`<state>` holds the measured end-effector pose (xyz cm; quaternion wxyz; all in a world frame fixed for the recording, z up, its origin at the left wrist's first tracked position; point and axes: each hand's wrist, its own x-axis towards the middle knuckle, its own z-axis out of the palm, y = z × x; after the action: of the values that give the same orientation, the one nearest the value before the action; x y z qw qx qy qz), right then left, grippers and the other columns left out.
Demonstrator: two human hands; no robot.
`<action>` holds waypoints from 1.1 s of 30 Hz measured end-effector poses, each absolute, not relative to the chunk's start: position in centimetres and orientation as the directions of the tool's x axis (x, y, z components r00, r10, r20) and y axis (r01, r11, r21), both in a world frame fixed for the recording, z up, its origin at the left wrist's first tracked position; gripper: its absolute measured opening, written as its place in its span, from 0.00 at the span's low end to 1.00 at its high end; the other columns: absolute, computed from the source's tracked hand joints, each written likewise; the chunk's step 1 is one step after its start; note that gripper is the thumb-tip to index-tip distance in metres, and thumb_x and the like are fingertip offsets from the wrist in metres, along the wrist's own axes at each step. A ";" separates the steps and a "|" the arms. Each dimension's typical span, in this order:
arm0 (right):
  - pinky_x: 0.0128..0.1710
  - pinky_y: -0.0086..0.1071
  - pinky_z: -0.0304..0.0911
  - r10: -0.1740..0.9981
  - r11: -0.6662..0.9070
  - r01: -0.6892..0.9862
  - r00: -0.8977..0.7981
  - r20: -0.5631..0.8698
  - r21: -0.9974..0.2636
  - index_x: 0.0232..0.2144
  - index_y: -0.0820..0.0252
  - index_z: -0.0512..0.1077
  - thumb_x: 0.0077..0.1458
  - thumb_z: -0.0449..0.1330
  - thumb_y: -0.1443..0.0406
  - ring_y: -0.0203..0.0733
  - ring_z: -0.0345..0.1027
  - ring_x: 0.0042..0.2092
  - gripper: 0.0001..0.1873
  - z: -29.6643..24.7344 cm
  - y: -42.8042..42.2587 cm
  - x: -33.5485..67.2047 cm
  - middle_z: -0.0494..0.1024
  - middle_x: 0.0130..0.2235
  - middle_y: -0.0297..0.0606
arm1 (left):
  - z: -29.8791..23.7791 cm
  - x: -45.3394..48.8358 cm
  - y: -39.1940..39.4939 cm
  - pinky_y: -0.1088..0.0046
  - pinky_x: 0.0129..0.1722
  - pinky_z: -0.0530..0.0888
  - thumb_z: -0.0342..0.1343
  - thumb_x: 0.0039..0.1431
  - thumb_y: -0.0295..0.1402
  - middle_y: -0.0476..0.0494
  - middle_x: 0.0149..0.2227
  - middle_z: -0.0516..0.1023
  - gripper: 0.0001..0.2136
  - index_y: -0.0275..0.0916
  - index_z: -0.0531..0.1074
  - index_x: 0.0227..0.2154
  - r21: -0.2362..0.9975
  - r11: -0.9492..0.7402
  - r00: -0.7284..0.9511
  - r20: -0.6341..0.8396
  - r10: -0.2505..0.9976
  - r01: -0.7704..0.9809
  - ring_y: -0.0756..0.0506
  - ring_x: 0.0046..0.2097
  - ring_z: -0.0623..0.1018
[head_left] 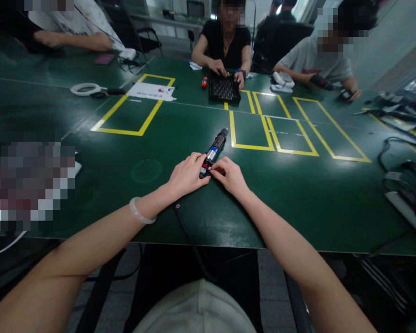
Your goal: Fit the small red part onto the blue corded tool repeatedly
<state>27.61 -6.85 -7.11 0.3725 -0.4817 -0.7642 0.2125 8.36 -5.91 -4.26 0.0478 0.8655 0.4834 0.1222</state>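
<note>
On the green table lies a slim black handheld electric device (215,150), its casing open so that a silver cylinder with a blue band shows. It points away from me, slightly to the right. My left hand (190,175) is closed around its near end, fingers over the left side and thumb below. My right hand (230,175) pinches at the near end from the right, close to some red parts. What sits between those right fingertips is too small to make out. Behind my left wrist, a black cord (183,219) runs over the table edge.
Yellow tape outlines (252,147) mark the green table (180,138). Across from me, a person's hands work at a black tray (224,89) beside a small red object (204,82). A white paper (150,91) and coiled white cable (85,89) lie left. Black cables (384,152) tangle right.
</note>
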 end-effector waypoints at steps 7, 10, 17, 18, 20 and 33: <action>0.45 0.37 0.66 0.891 0.453 0.557 -0.260 0.372 -0.696 0.35 0.56 0.78 0.60 0.61 0.66 0.44 0.73 0.40 0.05 -7.4 -6.8 27.9 0.78 0.38 0.39 | -4.0 8.6 -6.1 0.60 0.47 0.74 0.59 0.61 0.44 0.33 0.57 0.68 0.28 0.39 0.64 0.60 0.185 -0.521 0.495 0.168 0.852 0.833 0.34 0.52 0.74; 0.44 0.37 0.66 0.895 0.444 0.552 -0.245 0.372 -0.705 0.35 0.57 0.77 0.60 0.61 0.66 0.43 0.73 0.39 0.05 -7.3 -7.0 28.0 0.80 0.37 0.39 | -3.8 8.8 -6.1 0.59 0.47 0.73 0.58 0.62 0.47 0.32 0.55 0.68 0.27 0.38 0.64 0.60 0.177 -0.506 0.478 0.181 0.860 0.844 0.34 0.52 0.74; 0.44 0.36 0.67 0.891 0.450 0.454 -0.286 0.353 -0.769 0.38 0.58 0.74 0.59 0.57 0.67 0.42 0.73 0.39 0.07 -6.6 -7.4 27.8 0.81 0.39 0.38 | -3.9 8.4 -5.3 0.60 0.46 0.73 0.54 0.66 0.45 0.32 0.55 0.68 0.26 0.37 0.63 0.62 0.113 -0.481 0.460 0.169 0.872 0.870 0.34 0.52 0.72; 0.44 0.36 0.67 0.891 0.449 0.450 -0.290 0.350 -0.772 0.38 0.57 0.74 0.59 0.57 0.67 0.42 0.73 0.40 0.07 -6.5 -7.4 27.9 0.80 0.40 0.38 | -3.9 8.2 -5.2 0.60 0.47 0.72 0.54 0.66 0.45 0.31 0.56 0.68 0.27 0.37 0.62 0.63 0.093 -0.486 0.467 0.172 0.868 0.869 0.34 0.53 0.72; 0.45 0.36 0.67 0.891 0.448 0.448 -0.288 0.350 -0.774 0.38 0.57 0.73 0.59 0.57 0.67 0.42 0.73 0.41 0.06 -6.6 -7.3 28.1 0.80 0.41 0.39 | -3.9 7.7 -4.7 0.58 0.49 0.71 0.55 0.66 0.44 0.30 0.57 0.67 0.28 0.36 0.61 0.64 0.057 -0.487 0.471 0.179 0.864 0.872 0.33 0.54 0.71; 0.40 0.33 0.65 0.904 0.428 0.493 -0.255 0.344 -0.758 0.35 0.58 0.73 0.59 0.57 0.67 0.39 0.70 0.38 0.04 -7.4 -6.5 28.9 0.76 0.37 0.37 | -3.5 -4.1 2.2 0.49 0.57 0.65 0.50 0.67 0.49 0.24 0.64 0.61 0.31 0.30 0.60 0.64 0.042 -0.115 0.109 0.123 0.986 0.992 0.26 0.61 0.65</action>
<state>28.94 -6.52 -7.35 0.3931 -0.4669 -0.7478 0.2612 -4.13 2.21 -3.54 -0.0254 0.7443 0.6647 0.0600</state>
